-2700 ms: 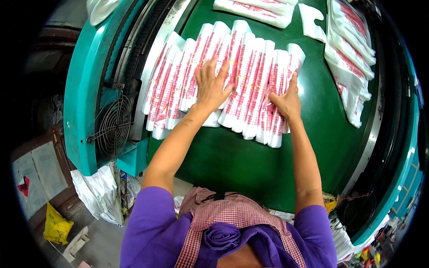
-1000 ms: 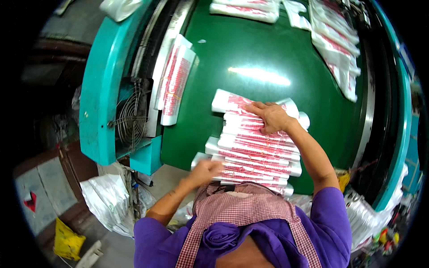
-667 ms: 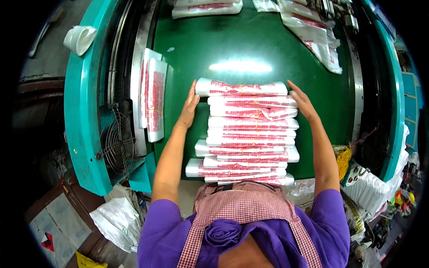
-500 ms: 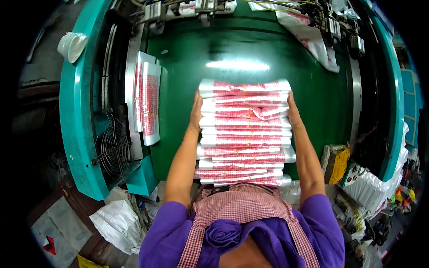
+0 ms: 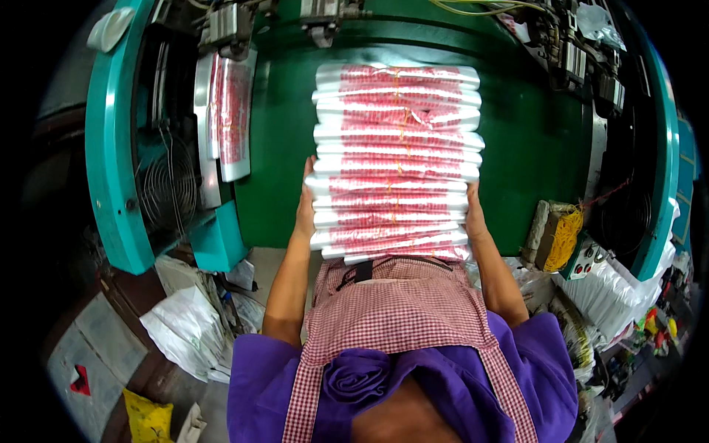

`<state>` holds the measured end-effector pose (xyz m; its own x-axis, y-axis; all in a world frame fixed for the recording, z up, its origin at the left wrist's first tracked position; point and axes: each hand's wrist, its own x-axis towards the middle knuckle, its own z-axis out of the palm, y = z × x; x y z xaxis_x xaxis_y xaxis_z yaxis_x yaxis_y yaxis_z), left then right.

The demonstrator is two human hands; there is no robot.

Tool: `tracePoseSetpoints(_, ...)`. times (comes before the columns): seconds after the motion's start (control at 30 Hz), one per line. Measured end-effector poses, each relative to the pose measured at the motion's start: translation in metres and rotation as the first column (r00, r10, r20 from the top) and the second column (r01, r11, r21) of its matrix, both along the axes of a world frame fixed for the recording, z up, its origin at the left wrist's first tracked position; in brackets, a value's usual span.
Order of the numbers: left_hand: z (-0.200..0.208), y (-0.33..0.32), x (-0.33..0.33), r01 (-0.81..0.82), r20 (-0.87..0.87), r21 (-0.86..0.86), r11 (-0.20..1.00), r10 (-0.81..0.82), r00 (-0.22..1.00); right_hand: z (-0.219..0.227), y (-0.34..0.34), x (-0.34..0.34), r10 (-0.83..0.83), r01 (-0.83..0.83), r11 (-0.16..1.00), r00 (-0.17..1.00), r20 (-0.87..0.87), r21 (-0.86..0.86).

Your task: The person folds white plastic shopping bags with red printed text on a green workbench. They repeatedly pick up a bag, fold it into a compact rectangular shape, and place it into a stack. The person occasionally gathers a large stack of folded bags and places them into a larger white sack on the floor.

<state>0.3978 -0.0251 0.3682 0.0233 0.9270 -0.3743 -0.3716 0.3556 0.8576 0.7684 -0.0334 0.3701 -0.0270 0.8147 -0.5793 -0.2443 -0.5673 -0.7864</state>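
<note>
A long row of folded plastic bag bundles (image 5: 399, 159), white with red print, lies on the green machine table (image 5: 517, 148) and reaches back from my apron. Thin yellow bands show across the middle of several bundles. My left hand (image 5: 305, 199) rests along the left ends of the nearer bundles, fingers stretched forward and partly hidden by the plastic. Against the right ends, my right hand (image 5: 475, 210) lies opposite, its fingers also extended. Neither hand wraps round a bundle. The nearest bundles are less evenly lined up and touch the apron.
More printed bags (image 5: 235, 111) lie at the table's left edge. Metal clamps (image 5: 229, 29) hang over the far side. At the right stands a box with yellow bands (image 5: 565, 236), beside a control box with knobs (image 5: 583, 258). A wire fan guard (image 5: 170, 188) sits left.
Both hands have slid along the row's sides from the far bundles toward the nearer ones. The view has shifted, and the bundles look more tightly lined up.
</note>
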Motion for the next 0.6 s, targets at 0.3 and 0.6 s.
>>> tracePoseSetpoints(0.3, 0.0, -0.086, 0.013, -0.083, 0.044, -0.043, 0.996, 0.085, 0.995, 0.025, -0.05, 0.037, 0.214, -0.235, 0.961, 0.966, 0.147, 0.147)
tracePoseSetpoints(0.6, 0.016, -0.173, 0.015, -0.549, -0.275, -0.339, 0.764, 0.478, 0.834, 0.044, 0.063, 0.011, -0.115, -0.333, 0.822, 0.699, 0.706, 0.463)
